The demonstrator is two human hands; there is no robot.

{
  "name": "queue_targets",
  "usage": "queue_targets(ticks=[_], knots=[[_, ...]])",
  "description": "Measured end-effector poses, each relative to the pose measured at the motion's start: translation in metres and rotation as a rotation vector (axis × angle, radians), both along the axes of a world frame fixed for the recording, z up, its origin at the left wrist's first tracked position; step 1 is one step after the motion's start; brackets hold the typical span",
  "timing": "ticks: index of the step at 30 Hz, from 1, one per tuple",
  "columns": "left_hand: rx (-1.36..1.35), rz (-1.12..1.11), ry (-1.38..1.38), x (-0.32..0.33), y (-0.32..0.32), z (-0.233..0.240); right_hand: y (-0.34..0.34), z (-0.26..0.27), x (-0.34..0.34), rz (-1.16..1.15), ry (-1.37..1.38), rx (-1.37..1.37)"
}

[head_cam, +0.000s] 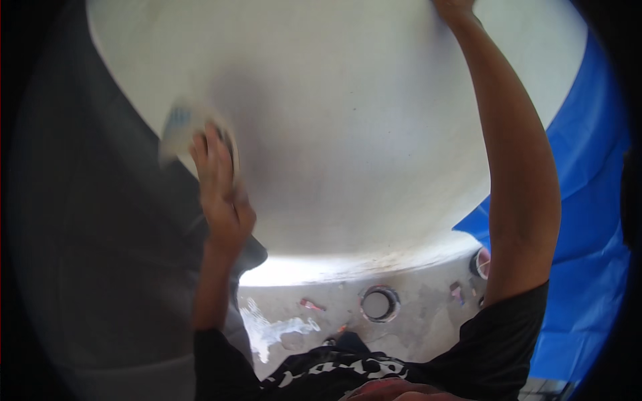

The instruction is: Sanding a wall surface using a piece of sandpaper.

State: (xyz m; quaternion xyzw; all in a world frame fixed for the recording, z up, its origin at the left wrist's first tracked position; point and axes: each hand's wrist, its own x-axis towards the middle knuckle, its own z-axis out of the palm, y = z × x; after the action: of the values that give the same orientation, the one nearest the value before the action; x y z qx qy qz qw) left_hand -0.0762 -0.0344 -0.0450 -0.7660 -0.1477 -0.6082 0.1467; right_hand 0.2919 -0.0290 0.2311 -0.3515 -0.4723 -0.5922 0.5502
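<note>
A large, pale, smooth curved surface (361,150) fills most of the view before me. My left hand (220,185) is at its left edge, fingers stretched over a pale object (188,120) with a blue mark. That object is blurred by motion, so its exact kind is unclear; a dark curved gap shows beside my fingers. My right arm reaches up to the top edge of the picture. There my right hand (454,7) is mostly cut off, close to the pale surface, and its fingers are out of sight.
Dark grey sheeting (115,240) hangs at the left and blue sheeting (582,225) at the right. On the concrete floor (421,326) stand a round container (379,304) and a partly hidden bucket (481,263). Two brushes, one red (312,304), the other reddish (456,292), lie near white splashes (271,331).
</note>
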Motion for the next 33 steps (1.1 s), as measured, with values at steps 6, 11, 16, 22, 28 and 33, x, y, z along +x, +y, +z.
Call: queue_targets(ticks=[6,11,16,22,28,33], knots=[[0.086,0.130,0.280,0.055,0.016,0.062,-0.003,-0.005,-0.001,-0.073,0.053,-0.005],[0.007,0.154,0.294,0.100,0.045,0.030,0.000,-0.001,-0.005,-0.176,-0.002,0.026],[0.004,0.300,0.221,0.112,0.052,0.003,0.000,-0.002,-0.007,-0.095,0.044,-0.042],[-0.150,0.107,0.352,0.117,0.030,-0.061,-0.008,0.002,-0.001,-0.118,0.061,-0.022],[-0.315,-0.129,0.586,0.048,-0.010,-0.203,0.002,-0.005,-0.008,-0.072,0.078,-0.017],[-0.176,0.041,0.223,0.012,-0.024,-0.101,-0.003,-0.004,-0.009,-0.132,0.089,-0.008]])
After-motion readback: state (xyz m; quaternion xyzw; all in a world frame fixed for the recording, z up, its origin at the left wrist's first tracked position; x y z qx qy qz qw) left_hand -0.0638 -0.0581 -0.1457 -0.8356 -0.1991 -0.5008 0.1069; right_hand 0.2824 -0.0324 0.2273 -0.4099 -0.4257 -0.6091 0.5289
